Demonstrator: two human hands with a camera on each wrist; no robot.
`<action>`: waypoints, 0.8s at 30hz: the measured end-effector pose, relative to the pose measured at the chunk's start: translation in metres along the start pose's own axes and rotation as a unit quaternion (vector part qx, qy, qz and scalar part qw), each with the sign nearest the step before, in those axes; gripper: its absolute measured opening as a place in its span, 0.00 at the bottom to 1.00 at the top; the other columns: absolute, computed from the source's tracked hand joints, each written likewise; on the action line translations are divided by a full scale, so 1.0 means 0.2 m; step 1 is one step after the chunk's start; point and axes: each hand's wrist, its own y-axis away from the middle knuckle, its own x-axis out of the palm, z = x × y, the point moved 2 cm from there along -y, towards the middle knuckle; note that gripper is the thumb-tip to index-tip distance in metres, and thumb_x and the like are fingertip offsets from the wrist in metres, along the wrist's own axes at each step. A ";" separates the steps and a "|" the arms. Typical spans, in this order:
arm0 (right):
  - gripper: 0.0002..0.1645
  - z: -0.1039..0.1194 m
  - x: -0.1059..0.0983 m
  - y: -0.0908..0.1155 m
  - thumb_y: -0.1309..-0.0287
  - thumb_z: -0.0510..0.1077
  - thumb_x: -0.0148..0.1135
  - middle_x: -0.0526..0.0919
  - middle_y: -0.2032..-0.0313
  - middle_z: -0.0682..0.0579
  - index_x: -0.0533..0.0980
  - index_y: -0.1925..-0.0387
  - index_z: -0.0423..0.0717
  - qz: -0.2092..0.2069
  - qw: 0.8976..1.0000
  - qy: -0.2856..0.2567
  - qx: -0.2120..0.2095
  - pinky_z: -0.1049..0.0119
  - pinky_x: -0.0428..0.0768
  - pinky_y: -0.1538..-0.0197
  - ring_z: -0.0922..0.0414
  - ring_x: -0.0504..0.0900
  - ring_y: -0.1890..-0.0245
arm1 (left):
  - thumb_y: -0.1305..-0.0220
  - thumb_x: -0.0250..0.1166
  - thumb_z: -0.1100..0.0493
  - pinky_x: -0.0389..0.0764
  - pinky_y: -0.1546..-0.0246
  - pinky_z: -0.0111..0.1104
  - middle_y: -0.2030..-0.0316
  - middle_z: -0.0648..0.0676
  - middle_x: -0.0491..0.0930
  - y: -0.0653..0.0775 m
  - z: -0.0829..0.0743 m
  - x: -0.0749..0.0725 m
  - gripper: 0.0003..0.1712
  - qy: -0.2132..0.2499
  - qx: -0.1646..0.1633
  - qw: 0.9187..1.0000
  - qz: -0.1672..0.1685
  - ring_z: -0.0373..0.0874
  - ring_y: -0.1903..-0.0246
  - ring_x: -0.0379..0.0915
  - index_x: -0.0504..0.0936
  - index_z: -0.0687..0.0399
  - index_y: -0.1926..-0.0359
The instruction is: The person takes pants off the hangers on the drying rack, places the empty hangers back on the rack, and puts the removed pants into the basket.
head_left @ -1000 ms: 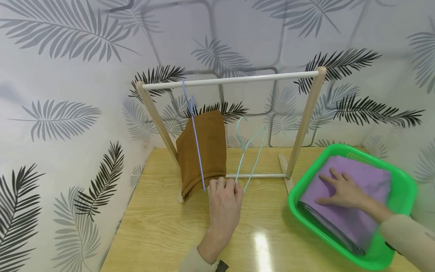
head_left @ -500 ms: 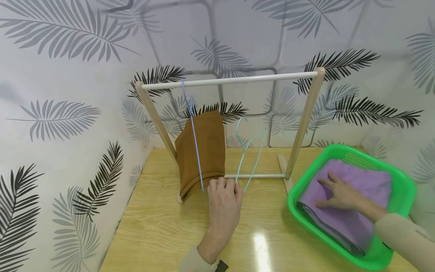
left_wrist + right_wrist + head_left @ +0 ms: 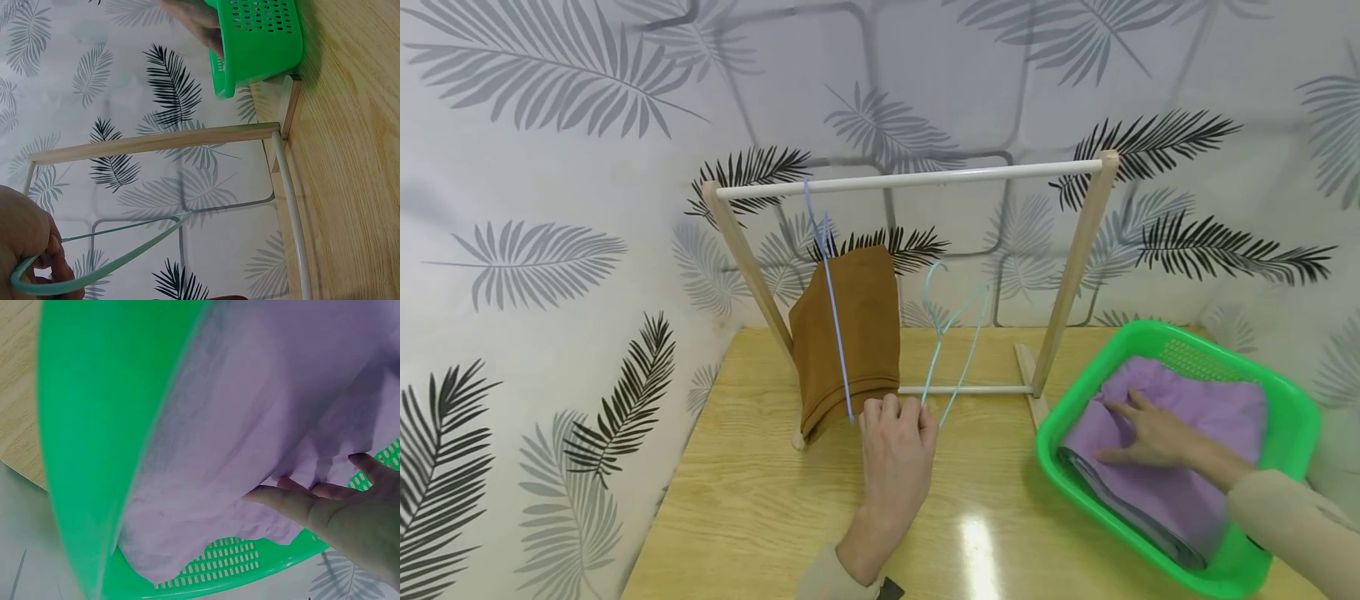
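Note:
My left hand [image 3: 895,450] grips the lower part of a pale mint clothes hanger [image 3: 932,367] above the table; its hook points up, free of the rack. In the left wrist view the same hanger [image 3: 125,258] runs out from the curled fingers. On the right, my right hand [image 3: 1165,437] pinches a fold of a purple folded cloth [image 3: 1195,500] lying in a green basket [image 3: 1303,417]. The right wrist view has thumb and fingers of that hand [image 3: 356,515] at the gathered cloth [image 3: 206,469]. The cloth's full shape is hidden by its folds.
A small clothes rack with a white top rail [image 3: 910,179] stands at the back of the wooden table [image 3: 760,517]. From its left end hangs a blue-violet hanger [image 3: 837,325] bearing a brown folded cloth [image 3: 868,325]. Leaf-patterned wall [image 3: 925,75] closes off the back.
The purple cloth has bunched up around my right fingers, its far edge slipping lower in the basket. My right fingers have drawn closer together. My left hand and the mint hanger stay nearly still.

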 end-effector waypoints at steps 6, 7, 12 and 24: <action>0.59 0.00 -0.04 0.02 0.48 0.69 0.75 0.55 0.31 0.09 0.68 0.30 0.30 -0.003 1.000 -0.008 0.005 0.21 0.76 0.45 0.14 0.75 0.45 | 0.38 0.69 0.67 0.66 0.64 0.30 0.80 0.50 0.69 0.01 0.00 0.01 0.18 0.001 -0.001 1.000 0.005 0.46 0.70 0.63 0.72 0.52 0.81; 0.59 0.00 -0.05 0.03 0.48 0.69 0.75 0.56 0.31 0.10 0.68 0.30 0.31 -0.003 1.000 -0.007 0.004 0.21 0.75 0.44 0.14 0.75 0.44 | 0.38 0.69 0.67 0.66 0.64 0.30 0.80 0.50 0.69 0.01 0.00 0.01 0.18 0.001 -0.001 1.000 0.005 0.46 0.70 0.63 0.72 0.52 0.81; 0.62 -0.01 -0.11 0.06 0.49 0.70 0.76 0.58 0.30 0.12 0.66 0.28 0.30 -0.011 1.000 -0.005 0.003 0.21 0.74 0.42 0.14 0.72 0.40 | 0.38 0.69 0.66 0.66 0.64 0.31 0.80 0.50 0.70 0.00 0.00 0.01 0.18 -0.001 -0.001 1.000 0.006 0.46 0.70 0.63 0.72 0.52 0.81; 0.67 -0.23 -0.30 0.14 0.47 0.69 0.74 0.58 0.32 0.09 0.59 0.25 0.26 -0.029 0.998 0.037 0.039 0.12 0.62 0.42 0.10 0.64 0.37 | 0.39 0.70 0.67 0.66 0.64 0.30 0.80 0.51 0.71 0.01 -0.01 0.02 0.17 0.007 0.003 1.000 0.005 0.46 0.71 0.63 0.73 0.53 0.81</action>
